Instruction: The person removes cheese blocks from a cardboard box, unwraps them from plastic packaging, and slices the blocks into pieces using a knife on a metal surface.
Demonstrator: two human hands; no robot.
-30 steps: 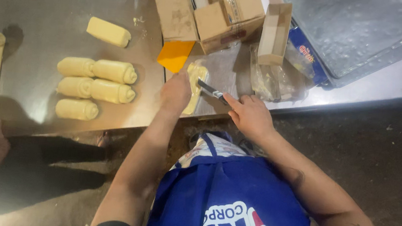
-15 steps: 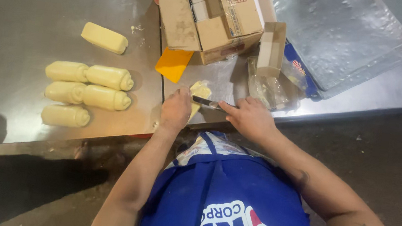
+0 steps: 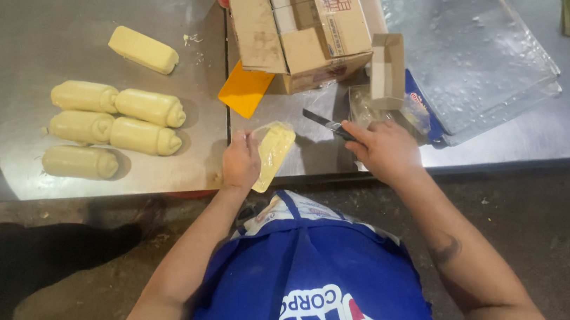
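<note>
Just ahead of the left hand (image 3: 240,164), at the near edge of the steel table (image 3: 24,27), lies a flattened strip of pale dough (image 3: 272,153), and its lower end reaches right to the table's lip. That is where the risk sits, as I judge it: the strip is soft and thin, and with so little surface under its near end it could sag or slide off the edge if the hand nudges it outward. The blade is the other worry. The right hand (image 3: 385,149) holds a dark-handled knife (image 3: 327,124) whose tip points across toward the left hand; a quick stroke that way could nick the fingers resting on the dough, or tear the strip instead of spreading over it.

The left hand is loosely curled, fingertips on the strip's left side, pressing or steadying it rather than gripping. The right hand is closed around the knife handle, hovering above the table to the right of the strip and apart from it.

Left of the left hand, five rolled dough pieces (image 3: 114,124) lie in rows, with a loose block (image 3: 143,49) beyond them. Ahead of both hands sit an orange scraper (image 3: 244,89) and open cardboard boxes (image 3: 299,20); beyond the right hand, a clear plastic sheet (image 3: 466,52)
</note>
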